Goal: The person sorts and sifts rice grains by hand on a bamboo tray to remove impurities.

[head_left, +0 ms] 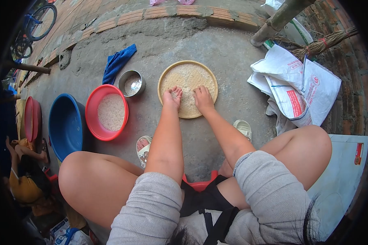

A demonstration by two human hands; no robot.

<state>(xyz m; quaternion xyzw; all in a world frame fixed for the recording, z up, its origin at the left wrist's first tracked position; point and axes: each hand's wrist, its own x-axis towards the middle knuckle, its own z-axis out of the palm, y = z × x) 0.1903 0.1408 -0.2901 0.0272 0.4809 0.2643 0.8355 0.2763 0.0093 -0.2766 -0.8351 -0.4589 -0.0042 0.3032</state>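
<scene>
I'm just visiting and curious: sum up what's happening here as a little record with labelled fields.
Left hand: palm up, at the round tray
Right hand: back up, fingers at the pale grain in the tray
Left of tray: metal container, blue cloth, red basin holding grain, blue basin
Right of tray: white printed sacks
Far left: another person
</scene>
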